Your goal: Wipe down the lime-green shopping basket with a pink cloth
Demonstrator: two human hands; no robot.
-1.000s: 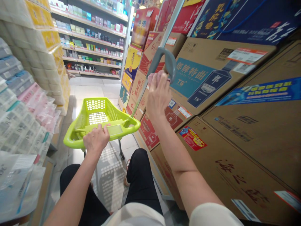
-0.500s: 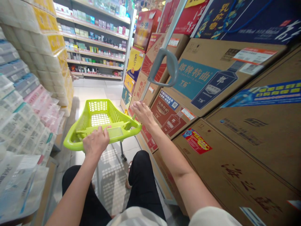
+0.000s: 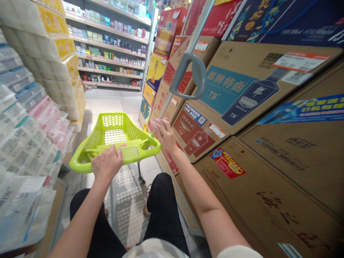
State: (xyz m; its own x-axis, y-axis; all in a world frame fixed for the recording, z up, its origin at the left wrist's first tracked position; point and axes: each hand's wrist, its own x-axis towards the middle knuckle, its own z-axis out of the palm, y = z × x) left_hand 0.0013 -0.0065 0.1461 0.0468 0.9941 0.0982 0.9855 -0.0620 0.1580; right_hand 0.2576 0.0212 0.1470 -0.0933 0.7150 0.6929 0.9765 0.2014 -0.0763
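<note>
My left hand (image 3: 107,162) has its fingers wrapped over the near handle edge of a lime-green plastic shopping cart (image 3: 83,161). The cart's basket has perforated walls, and its visible inside holds nothing I can make out. At the cart's right corner, my right hand (image 3: 164,135) is raised with its fingers stretched out, right by a slanting pale pole (image 3: 200,27). A grey loop handle (image 3: 202,80) is fixed on the pole above that hand. The pole's lower part runs down behind my right fingers towards the cart's corner; whether the palm touches it, I cannot tell.
Stacked cardboard cartons (image 3: 233,82) line the right side closely. On the left are packs of tissue (image 3: 32,122) and taller white-and-yellow bundles (image 3: 59,46). Shelves (image 3: 115,44) of small boxes and bottles stand across the far end of the tiled floor (image 3: 107,102).
My right hand's fingers have straightened and lifted from their more curled pose by the pole. My left hand has shifted slightly left with the cart's near edge.
</note>
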